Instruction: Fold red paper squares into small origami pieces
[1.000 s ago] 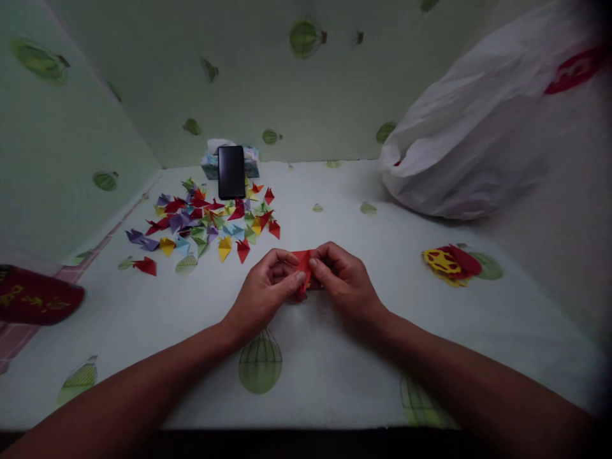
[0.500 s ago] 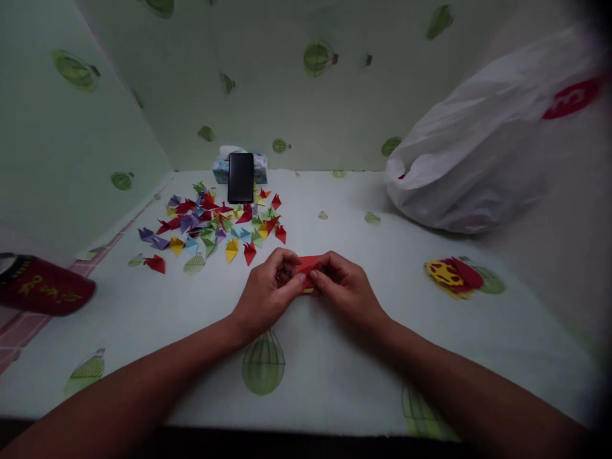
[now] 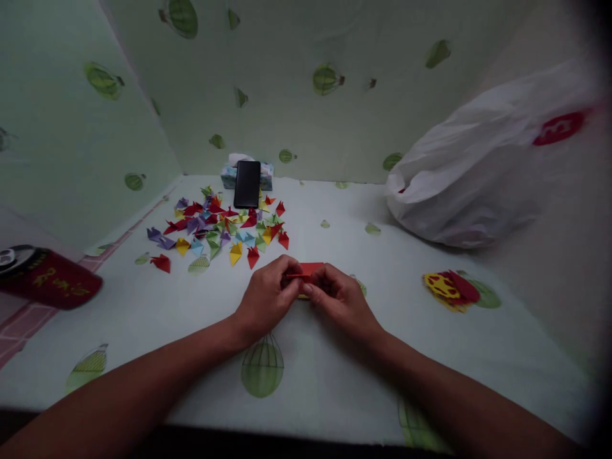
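Observation:
Between the fingertips of my left hand (image 3: pixel 270 293) is a small piece of folded red paper (image 3: pixel 300 276), pinched and seen almost edge-on. My right hand (image 3: pixel 344 299) is closed at the right side of the same piece, thumb against its lower edge; its other fingertips are partly hidden. Beneath and just behind my fingers lies flat red paper (image 3: pixel 313 266), with a yellow edge showing under it. Several small folded paper cranes (image 3: pixel 215 223) in red, yellow, green, blue and purple lie in a pile beyond my left hand.
A black phone (image 3: pixel 247 185) leans on a tissue box (image 3: pixel 229 178) behind the pile. At the left edge is a red drink can (image 3: pixel 62 280). A white plastic bag (image 3: pixel 459 172) stands at the back right. Yellow and red cut-out pieces (image 3: pixel 449 289) lie to the right.
The red piece in my fingers has tipped from facing me to nearly edge-on, showing more of the red paper behind. The view has shifted slightly.

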`<state>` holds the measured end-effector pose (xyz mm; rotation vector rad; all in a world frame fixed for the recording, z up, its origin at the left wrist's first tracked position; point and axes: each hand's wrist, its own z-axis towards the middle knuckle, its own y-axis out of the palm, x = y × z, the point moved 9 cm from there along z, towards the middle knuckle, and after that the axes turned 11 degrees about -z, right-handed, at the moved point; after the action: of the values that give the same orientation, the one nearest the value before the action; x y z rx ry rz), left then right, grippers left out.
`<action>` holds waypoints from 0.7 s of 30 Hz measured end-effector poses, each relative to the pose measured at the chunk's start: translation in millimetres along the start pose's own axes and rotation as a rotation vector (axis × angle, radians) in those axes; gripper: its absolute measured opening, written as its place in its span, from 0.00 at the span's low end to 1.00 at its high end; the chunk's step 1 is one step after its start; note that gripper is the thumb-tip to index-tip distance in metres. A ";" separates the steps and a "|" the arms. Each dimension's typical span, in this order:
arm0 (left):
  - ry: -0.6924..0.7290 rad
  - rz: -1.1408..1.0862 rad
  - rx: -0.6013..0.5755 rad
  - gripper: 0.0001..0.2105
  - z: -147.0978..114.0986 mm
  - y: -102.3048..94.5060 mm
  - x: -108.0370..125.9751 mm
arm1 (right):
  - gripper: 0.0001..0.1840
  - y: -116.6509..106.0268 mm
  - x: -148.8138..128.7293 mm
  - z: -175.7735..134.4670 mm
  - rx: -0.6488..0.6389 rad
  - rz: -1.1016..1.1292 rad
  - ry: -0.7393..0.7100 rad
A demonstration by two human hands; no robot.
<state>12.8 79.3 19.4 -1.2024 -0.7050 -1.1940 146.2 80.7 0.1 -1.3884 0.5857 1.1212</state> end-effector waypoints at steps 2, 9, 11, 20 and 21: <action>-0.004 -0.041 -0.001 0.03 -0.4 0.2 0.0 | 0.13 -2.4 2.7 -0.2 0.007 -0.044 0.041; -0.205 -0.475 0.000 0.08 0.0 4.4 -15.5 | 0.16 17.7 13.0 -4.0 -0.120 0.453 0.197; -0.232 -0.502 -0.001 0.09 0.8 4.8 -18.2 | 0.17 23.3 14.1 -5.3 -0.160 0.499 0.221; -0.233 -0.390 -0.083 0.07 2.6 9.5 -18.1 | 0.13 -3.6 3.4 2.1 -0.009 0.180 0.078; -0.230 -0.384 -0.096 0.08 2.4 10.7 -17.2 | 0.12 -1.9 3.4 2.9 -0.031 0.215 0.075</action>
<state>18.4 86.1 1.0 -1.3358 -1.0981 -1.4300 148.5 84.7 -1.6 -1.4239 0.7892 1.2565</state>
